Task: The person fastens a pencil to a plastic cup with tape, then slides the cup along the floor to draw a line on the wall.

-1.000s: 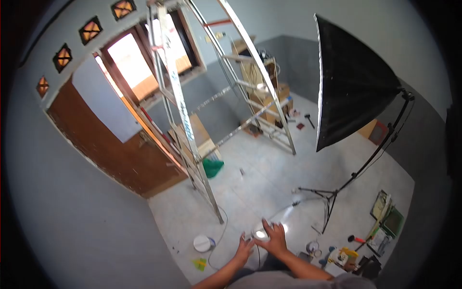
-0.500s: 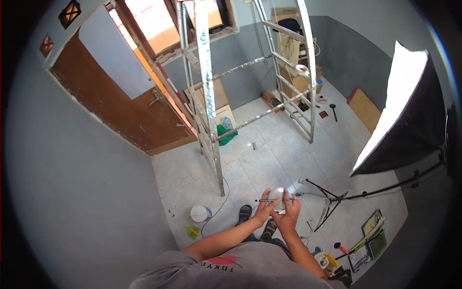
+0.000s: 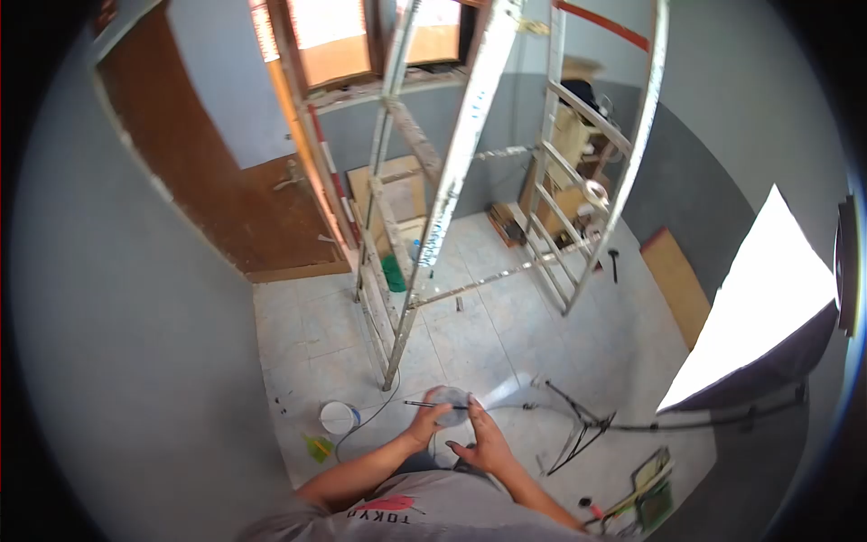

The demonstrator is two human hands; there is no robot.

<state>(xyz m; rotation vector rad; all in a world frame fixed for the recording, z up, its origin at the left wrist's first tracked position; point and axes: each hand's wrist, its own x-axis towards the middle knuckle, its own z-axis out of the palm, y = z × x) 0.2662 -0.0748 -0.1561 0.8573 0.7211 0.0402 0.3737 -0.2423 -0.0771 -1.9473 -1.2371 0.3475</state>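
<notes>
A pale round disc (image 3: 445, 397), perhaps a lamp fitting, is held in front of my body. A thin dark pencil-like stick (image 3: 414, 404) lies across it, pointing left. My left hand (image 3: 424, 426) grips the disc's left side, its thumb pressing over the face beside the stick. My right hand (image 3: 485, 441) has its fingers against the disc's right edge, near the stick's other end, while the thumb sticks out to the left, off the disc. Blur hides the exact fingertip contact.
A tall paint-spotted ladder (image 3: 438, 226) stands ahead. A white bucket (image 3: 338, 416) and a cable (image 3: 368, 419) are on the floor at left. At right are a bright softbox lamp (image 3: 768, 307) and its black tripod (image 3: 589, 422). A brown door (image 3: 226, 199) is at left.
My view has turned, so the ladder and softbox sit differently. The right thumb has come away from the disc and spread out. The left hand still holds the disc with the stick across it.
</notes>
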